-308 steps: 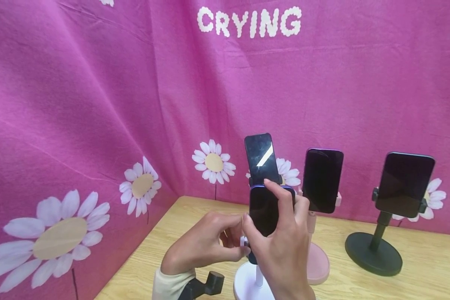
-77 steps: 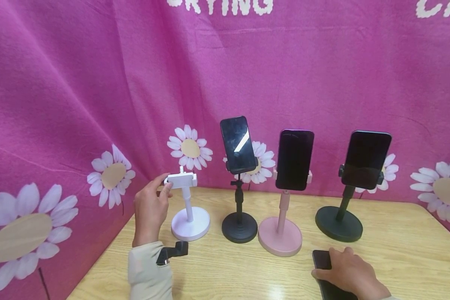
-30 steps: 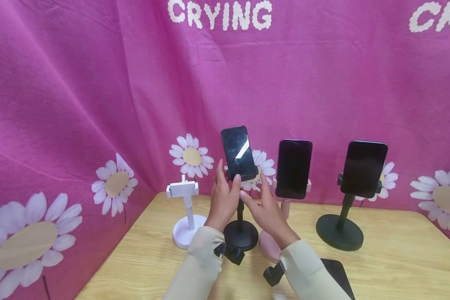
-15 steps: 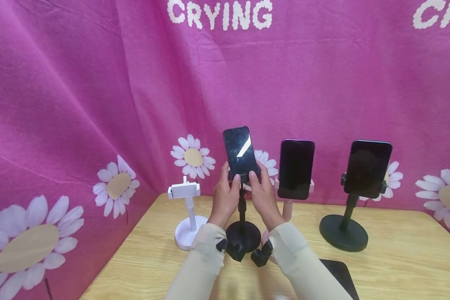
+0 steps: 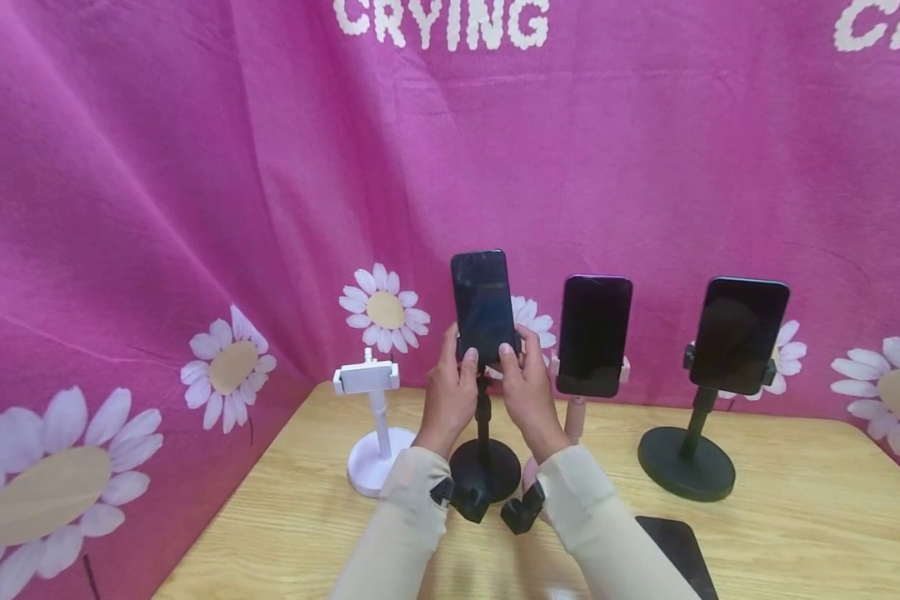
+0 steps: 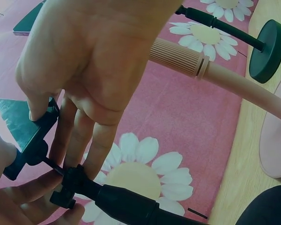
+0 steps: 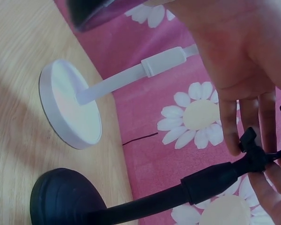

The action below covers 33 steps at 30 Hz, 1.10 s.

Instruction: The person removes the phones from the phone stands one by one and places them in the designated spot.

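A black smartphone (image 5: 483,292) stands nearly upright in the clamp (image 6: 40,133) of a black desk stand (image 5: 484,471). My left hand (image 5: 450,402) grips its lower left side, thumb on the front near the bottom edge. At the lower right side my right hand (image 5: 527,402) holds it the same way, its thumb opposite the other. Both hands' fingers reach behind the clamp, as the wrist views show. Below them sits the black joint (image 7: 254,157) of the stand's neck. The back of the clamp is partly hidden by the hands.
A white phone stand (image 5: 381,425) is at the left. To the right, smartphones sit in a pink stand (image 5: 576,421) and a dark green stand (image 5: 686,462). Another phone (image 5: 675,550) lies on the wooden table (image 5: 817,517) beside the right sleeve. Pink daisy-print cloth (image 5: 645,167) hangs behind.
Both hands have closed on the phone from either side, and it has turned straighter, losing its bright reflection. Earlier they worked at a phone in the white stand; later the right hand touched the lying phone.
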{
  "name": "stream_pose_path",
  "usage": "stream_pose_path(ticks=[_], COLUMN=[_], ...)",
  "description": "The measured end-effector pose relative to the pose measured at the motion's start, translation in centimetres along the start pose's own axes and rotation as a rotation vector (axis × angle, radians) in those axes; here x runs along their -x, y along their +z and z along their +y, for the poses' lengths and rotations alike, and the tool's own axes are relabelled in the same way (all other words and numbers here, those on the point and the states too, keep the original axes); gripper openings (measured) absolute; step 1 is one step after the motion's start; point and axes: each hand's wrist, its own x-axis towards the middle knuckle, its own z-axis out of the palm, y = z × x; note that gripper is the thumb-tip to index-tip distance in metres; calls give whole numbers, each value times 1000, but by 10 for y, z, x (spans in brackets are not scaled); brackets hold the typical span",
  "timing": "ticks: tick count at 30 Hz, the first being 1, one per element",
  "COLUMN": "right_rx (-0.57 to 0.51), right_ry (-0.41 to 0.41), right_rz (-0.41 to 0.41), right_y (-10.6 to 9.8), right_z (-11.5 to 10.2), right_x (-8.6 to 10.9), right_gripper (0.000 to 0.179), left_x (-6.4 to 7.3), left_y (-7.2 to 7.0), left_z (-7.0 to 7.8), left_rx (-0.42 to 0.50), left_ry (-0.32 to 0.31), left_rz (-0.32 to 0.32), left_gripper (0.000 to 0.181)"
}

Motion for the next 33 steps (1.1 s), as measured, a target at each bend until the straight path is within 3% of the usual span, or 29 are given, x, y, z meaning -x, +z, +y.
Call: stream_pose_path(ticks=[6, 10, 19, 23, 33], right_rx=[1, -14, -25, 14, -34], right_ry=[-29, -44, -76, -74, -81], right_rz=[-4, -23, -14, -21, -56], right_y=[0, -2, -2, -2, -3], right_z=[2, -5, 5, 4, -2], right_x=[2, 6, 7, 10, 22], right_gripper=[43, 42, 41, 43, 41], left_x=[0, 0, 4, 7, 19], left_y=[-1, -3, -6, -8, -13], left_z=[0, 1, 0, 0, 0], left_rx=[-21, -50, -82, -59, -70], left_ry=[14, 30, 82, 89, 115], left_rz=[14, 23, 63, 61, 25], left_gripper=[41, 42, 42, 42, 37])
